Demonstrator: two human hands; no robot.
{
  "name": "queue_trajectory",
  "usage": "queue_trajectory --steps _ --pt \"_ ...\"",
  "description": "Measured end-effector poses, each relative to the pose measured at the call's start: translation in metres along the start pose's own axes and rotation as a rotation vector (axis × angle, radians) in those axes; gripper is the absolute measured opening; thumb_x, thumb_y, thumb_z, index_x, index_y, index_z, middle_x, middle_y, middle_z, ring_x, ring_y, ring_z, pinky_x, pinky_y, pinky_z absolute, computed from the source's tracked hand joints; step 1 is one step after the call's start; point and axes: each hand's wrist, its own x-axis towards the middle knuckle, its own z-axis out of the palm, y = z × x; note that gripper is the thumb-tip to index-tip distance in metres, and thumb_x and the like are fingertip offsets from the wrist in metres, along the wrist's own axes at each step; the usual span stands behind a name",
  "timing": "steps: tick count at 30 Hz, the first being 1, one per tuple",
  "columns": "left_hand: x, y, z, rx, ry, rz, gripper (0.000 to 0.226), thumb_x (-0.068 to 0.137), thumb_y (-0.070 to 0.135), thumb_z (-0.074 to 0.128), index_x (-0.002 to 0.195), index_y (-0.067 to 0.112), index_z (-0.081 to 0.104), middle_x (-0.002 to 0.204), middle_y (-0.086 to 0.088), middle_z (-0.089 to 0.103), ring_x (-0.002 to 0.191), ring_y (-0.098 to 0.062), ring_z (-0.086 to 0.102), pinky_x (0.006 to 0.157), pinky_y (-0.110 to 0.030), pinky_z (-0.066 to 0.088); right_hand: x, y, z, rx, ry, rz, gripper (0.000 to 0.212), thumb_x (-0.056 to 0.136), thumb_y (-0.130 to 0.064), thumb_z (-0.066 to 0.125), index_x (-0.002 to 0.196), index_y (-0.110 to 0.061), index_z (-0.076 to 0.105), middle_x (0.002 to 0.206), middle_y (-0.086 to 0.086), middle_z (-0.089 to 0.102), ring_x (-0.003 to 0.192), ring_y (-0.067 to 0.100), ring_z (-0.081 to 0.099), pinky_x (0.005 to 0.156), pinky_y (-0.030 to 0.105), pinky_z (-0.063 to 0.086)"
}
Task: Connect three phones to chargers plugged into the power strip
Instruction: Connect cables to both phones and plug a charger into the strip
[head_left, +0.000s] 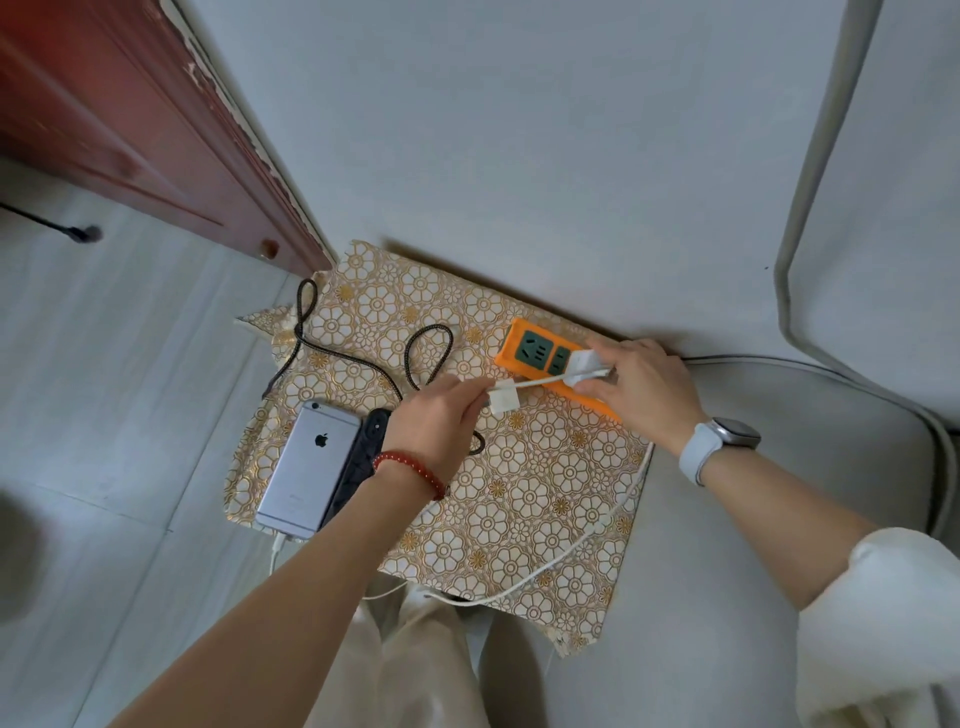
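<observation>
An orange power strip (530, 349) with green sockets lies at the far right of a flower-patterned small table (519, 493). My right hand (641, 387) grips a white charger (584, 366) seated on the strip. My left hand (441, 423) holds a second white charger block (503, 397) just in front of the strip. A silver phone (306, 470) lies face down at the near left with a white cable (597, 530) in its bottom end. A dark phone (358, 460) lies beside it, partly under my left wrist. A braided black cable (363, 358) loops across the table's left.
A red-brown wooden door (130, 130) stands at the upper left beside a pale wall. A thick grey cord (831, 374) runs from the strip along the bed surface on the right. My pale trousers show below the table's near edge.
</observation>
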Motion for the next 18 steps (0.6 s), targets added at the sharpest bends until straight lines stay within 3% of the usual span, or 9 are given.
queue_trajectory --steps 4,8,10,11,13,15,18 --pt "-0.018 0.005 0.000 0.057 -0.051 0.057 0.030 0.094 0.020 0.044 0.118 0.013 0.059 0.088 -0.011 0.065 0.070 -0.028 0.060 0.060 -0.037 0.053 0.013 -0.003 -0.003 -0.014 -0.026 -0.017 0.042 0.078 -0.050 0.061 0.113 -0.027 0.061 0.111 0.003 0.067 0.106 0.027 0.055 0.074 0.034 0.038" --pt "-0.037 0.017 -0.002 0.042 -0.054 0.155 0.022 0.087 0.012 0.055 0.105 0.007 0.065 0.074 -0.010 0.067 0.057 -0.025 0.062 0.049 -0.034 0.056 0.015 0.001 -0.004 -0.110 -0.055 -0.029 0.050 0.080 -0.051 0.059 0.124 -0.027 0.053 0.116 0.004 0.066 0.110 0.027 0.054 0.076 0.035 0.040" --pt "-0.042 0.023 0.002 0.044 -0.062 0.210 0.026 0.086 0.012 0.055 0.111 0.007 0.062 0.083 -0.011 0.068 0.070 -0.025 0.065 0.060 -0.037 0.058 0.015 0.001 -0.005 -0.156 -0.075 -0.035 0.052 0.082 -0.052 0.054 0.126 -0.025 0.050 0.119 0.005 0.064 0.112 0.028 0.052 0.081 0.037 0.041" --pt "-0.045 0.025 0.006 0.058 -0.129 0.192 0.034 0.089 0.016 0.051 0.122 0.008 0.054 0.099 -0.013 0.067 0.089 -0.027 0.063 0.078 -0.041 0.056 0.014 0.000 -0.005 -0.187 -0.090 -0.051 0.054 0.084 -0.053 0.052 0.128 -0.023 0.046 0.122 0.005 0.062 0.113 0.028 0.050 0.084 0.038 0.040" --pt "-0.053 0.029 0.015 0.124 -0.324 0.092 0.054 0.094 0.026 0.041 0.142 0.013 0.021 0.142 -0.010 0.040 0.133 -0.027 0.034 0.114 -0.041 0.025 0.006 -0.005 -0.005 -0.242 -0.125 -0.072 0.062 0.086 -0.048 0.052 0.137 -0.019 0.031 0.132 0.005 0.052 0.121 0.027 0.044 0.091 0.041 0.038" --pt "-0.059 0.031 0.017 0.208 -0.411 0.007 0.068 0.094 0.029 0.038 0.144 0.018 -0.006 0.156 -0.006 0.001 0.143 -0.027 -0.004 0.116 -0.041 -0.003 -0.008 -0.010 -0.007 -0.225 -0.136 -0.079 0.076 0.084 -0.031 0.059 0.143 -0.017 0.014 0.145 0.005 0.036 0.131 0.026 0.034 0.101 0.046 0.035" --pt "-0.065 0.028 0.005 0.207 -0.363 -0.098 0.074 0.092 0.028 0.039 0.142 0.023 -0.016 0.155 -0.004 -0.017 0.141 -0.025 -0.016 0.114 -0.044 -0.007 -0.035 -0.016 -0.016 -0.126 -0.083 -0.119 0.080 0.080 -0.007 0.058 0.145 -0.013 0.011 0.151 0.007 0.025 0.138 0.026 0.024 0.110 0.051 0.025"
